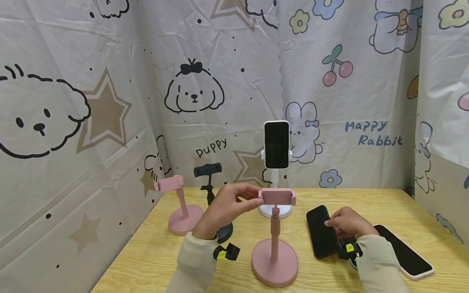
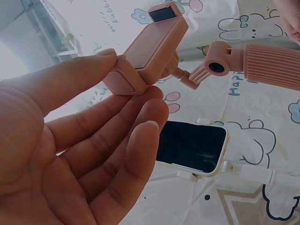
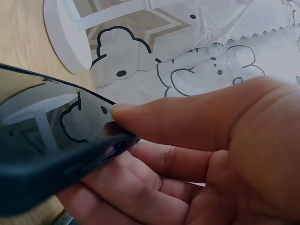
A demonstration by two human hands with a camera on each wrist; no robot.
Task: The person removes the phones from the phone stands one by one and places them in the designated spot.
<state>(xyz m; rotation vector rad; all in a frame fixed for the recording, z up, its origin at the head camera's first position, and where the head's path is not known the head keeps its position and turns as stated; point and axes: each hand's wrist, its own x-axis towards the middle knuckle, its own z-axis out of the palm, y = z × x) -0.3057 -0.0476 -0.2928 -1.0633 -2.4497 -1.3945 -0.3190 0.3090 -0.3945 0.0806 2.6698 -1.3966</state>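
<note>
Front and centre on the table is a pink phone stand (image 1: 275, 244) with a round base. My left hand (image 1: 232, 205) pinches the left end of its clamp (image 2: 150, 47) between thumb and fingers. The clamp holds no phone. To the right, my right hand (image 1: 349, 223) grips a black phone (image 1: 320, 234) by its edge. In the right wrist view the thumb lies on the screen side of this phone (image 3: 51, 122) and the fingers are beneath it. Whether its far end touches the table I cannot tell.
Behind stands a white phone stand (image 1: 275, 210) bearing a white-cased phone (image 1: 276, 144). At the left are another pink stand (image 1: 185, 217) and a black stand (image 1: 208, 170), partly hidden by my left arm. A pink-edged phone (image 1: 406, 252) lies by my right sleeve. Patterned cloth (image 1: 220, 81) encloses the table.
</note>
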